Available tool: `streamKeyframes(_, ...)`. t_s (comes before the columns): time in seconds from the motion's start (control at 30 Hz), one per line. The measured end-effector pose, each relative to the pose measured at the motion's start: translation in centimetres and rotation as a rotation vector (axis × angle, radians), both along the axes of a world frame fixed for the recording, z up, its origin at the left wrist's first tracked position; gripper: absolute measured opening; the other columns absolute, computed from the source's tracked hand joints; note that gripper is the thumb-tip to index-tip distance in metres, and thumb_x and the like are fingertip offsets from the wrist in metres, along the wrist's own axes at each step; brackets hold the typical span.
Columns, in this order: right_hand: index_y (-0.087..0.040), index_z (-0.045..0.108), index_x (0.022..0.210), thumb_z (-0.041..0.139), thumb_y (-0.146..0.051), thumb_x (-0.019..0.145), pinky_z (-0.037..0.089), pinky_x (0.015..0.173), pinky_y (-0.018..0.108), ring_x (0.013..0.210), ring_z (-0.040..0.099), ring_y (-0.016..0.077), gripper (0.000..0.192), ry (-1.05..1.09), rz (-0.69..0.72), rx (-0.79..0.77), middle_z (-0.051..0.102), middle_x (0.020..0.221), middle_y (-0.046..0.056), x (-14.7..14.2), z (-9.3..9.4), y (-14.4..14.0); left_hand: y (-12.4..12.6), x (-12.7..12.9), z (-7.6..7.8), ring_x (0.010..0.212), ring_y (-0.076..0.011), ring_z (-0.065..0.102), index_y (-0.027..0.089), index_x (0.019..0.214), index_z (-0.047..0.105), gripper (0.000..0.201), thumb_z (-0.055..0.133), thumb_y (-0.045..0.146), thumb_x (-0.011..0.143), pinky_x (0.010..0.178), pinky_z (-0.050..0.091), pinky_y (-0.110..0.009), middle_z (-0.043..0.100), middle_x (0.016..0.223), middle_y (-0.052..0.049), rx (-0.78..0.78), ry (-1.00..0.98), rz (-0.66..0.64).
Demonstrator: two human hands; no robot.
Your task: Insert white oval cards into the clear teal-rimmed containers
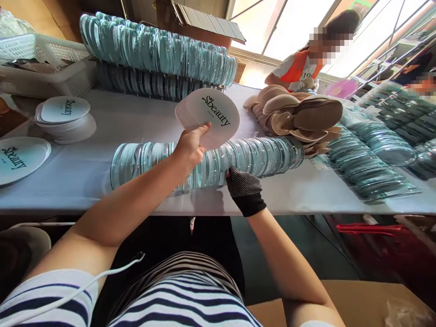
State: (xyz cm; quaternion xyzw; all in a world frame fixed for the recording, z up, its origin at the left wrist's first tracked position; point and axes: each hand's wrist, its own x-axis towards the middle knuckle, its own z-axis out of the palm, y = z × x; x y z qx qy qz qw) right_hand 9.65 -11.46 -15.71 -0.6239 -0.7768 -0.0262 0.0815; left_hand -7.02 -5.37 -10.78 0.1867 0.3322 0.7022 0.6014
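Note:
My left hand (194, 145) is bare and closed on a fanned stack of white rounded cards (207, 116), its thumb on top; the front card is printed "beauty". Below the stack, a long row of clear round plastic cases (269, 154) stands on edge along the table. My right hand (244, 186), in a black dotted glove, has its fingers curled at the near side of this row and appears to pinch the edge of one case. The glove hides part of that grip.
More card stacks (64, 118) lie at the left by a white basket (44, 79). Rows of clear cases (156, 52) stand at the back. Beige oval pads (289, 109) are heaped right of centre, with further cases (368, 159) beyond. A person (299, 68) in an orange vest is across the table.

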Motion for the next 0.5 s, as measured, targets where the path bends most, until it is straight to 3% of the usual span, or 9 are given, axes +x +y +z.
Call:
streamKeyframes(0.1,-0.015,0.063,0.098,0.038,-0.022,0.092,0.036,0.059,0.026,0.066,0.061,0.0176,0.027,0.28,0.002,-0.232,0.068,0.076,0.011,0.5,-0.2,0.0,-0.3,0.0,0.1,0.11,-0.0236,0.063,0.025,0.108,0.067,0.043,0.073,0.009,0.069,0.097,0.051,-0.043,0.072,0.108,-0.003,0.001,-0.013,0.002)
streamKeyframes(0.23,-0.017,0.043,0.135,0.032,-0.027,0.09,0.036,0.046,0.022,0.043,0.046,0.0124,0.048,0.837,0.13,-0.65,0.055,0.058,-0.004,1.7,-0.5,-0.1,-0.4,0.4,-0.4,0.111,-0.0241,0.063,0.023,0.108,0.068,0.045,0.075,0.01,0.065,0.099,0.049,-0.041,0.073,0.106,-0.003,0.05,-0.004,0.008)
streamKeyframes(0.3,-0.017,0.039,0.139,0.031,-0.033,0.09,0.034,0.04,0.021,0.037,0.038,0.0115,0.053,1.102,0.199,-0.77,0.044,0.051,-0.008,2.2,-0.5,0.0,-0.3,0.7,-0.8,0.113,-0.0243,0.062,0.023,0.109,0.068,0.048,0.077,0.012,0.063,0.1,0.048,-0.04,0.073,0.106,-0.003,0.088,0.016,0.014)
streamKeyframes(0.33,-0.015,0.044,0.135,0.034,-0.037,0.09,0.033,0.039,0.021,0.037,0.037,0.0113,0.052,1.16,0.211,-0.804,0.04,0.048,-0.009,2.3,-0.4,0.1,-0.3,0.8,-0.9,0.113,-0.0245,0.062,0.022,0.109,0.068,0.049,0.078,0.013,0.062,0.1,0.047,-0.04,0.073,0.106,-0.003,0.102,0.027,0.019)
streamKeyframes(0.4,-0.013,0.059,0.116,0.045,-0.047,0.088,0.035,0.039,0.021,0.039,0.041,0.011,0.046,1.086,0.171,-0.692,0.043,0.048,-0.007,2.7,0.3,0.8,-0.3,1.0,-1.2,0.114,-0.0251,0.061,0.021,0.11,0.068,0.051,0.079,0.015,0.06,0.1,0.046,-0.04,0.073,0.106,-0.004,0.117,0.041,0.036)
streamKeyframes(0.47,-0.014,0.063,0.103,0.049,-0.052,0.087,0.042,0.045,0.022,0.047,0.051,0.0121,0.043,0.983,0.116,-0.339,0.055,0.057,-0.001,3.1,1.7,2.1,-0.6,1.1,-1.3,0.114,-0.0259,0.061,0.021,0.109,0.068,0.052,0.081,0.017,0.059,0.1,0.046,-0.04,0.073,0.105,-0.005,0.117,0.05,0.047)
streamKeyframes(0.5,-0.015,0.063,0.106,0.047,-0.052,0.089,0.047,0.051,0.024,0.056,0.057,0.0134,0.044,0.947,0.11,-0.121,0.062,0.067,0.003,3.2,2.5,2.9,-0.8,1.2,-1.2,0.114,-0.0261,0.061,0.021,0.109,0.068,0.052,0.081,0.019,0.058,0.099,0.046,-0.04,0.073,0.104,-0.005,0.119,0.055,0.043)
